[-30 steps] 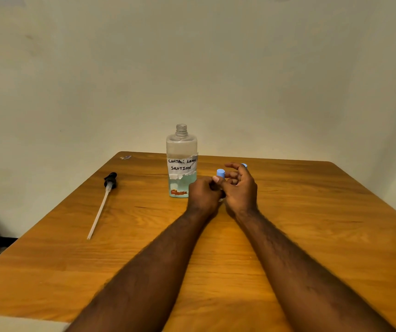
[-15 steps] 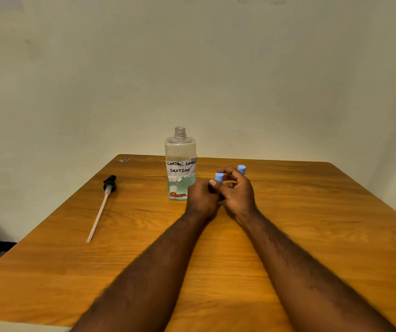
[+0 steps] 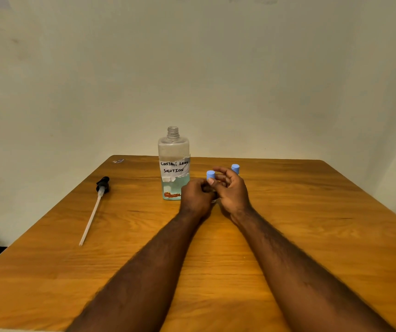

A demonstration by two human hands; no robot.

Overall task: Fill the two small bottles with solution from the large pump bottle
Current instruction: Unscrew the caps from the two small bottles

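Two bare forearms reach from the near edge across the wooden table (image 3: pixel 312 236) and meet at its middle. The left hand (image 3: pixel 195 195) is curled round the body of a small bottle (image 3: pixel 210 175), which stands upright between the two hands with only its blue top and a sliver of its base showing. The right hand (image 3: pixel 234 192) sits just beside it on the right; its thumb tip lies against the bottle just beneath the blue top, and its other fingers (image 3: pixel 218 169) arch loosely up and over beside that top. Whether they touch it cannot be told. Just behind the right hand, the blue top of a second small bottle (image 3: pixel 235 168) shows above the knuckles, with its body hidden. Left of the hands and slightly further off, the large bottle (image 3: pixel 173 164) stands upright, its threaded neck uncovered; it carries a taped paper label handwritten "contact lens solution" and holds pale bluish liquid in its lower part. Well to the left, the pump (image 3: pixel 103 184) lies flat on the table, black head away from the person and long pale tube pointing towards the near edge. A small scrap (image 3: pixel 118 161) lies by the far left corner, and a plain pale wall (image 3: pixel 192 68) rises behind the table.
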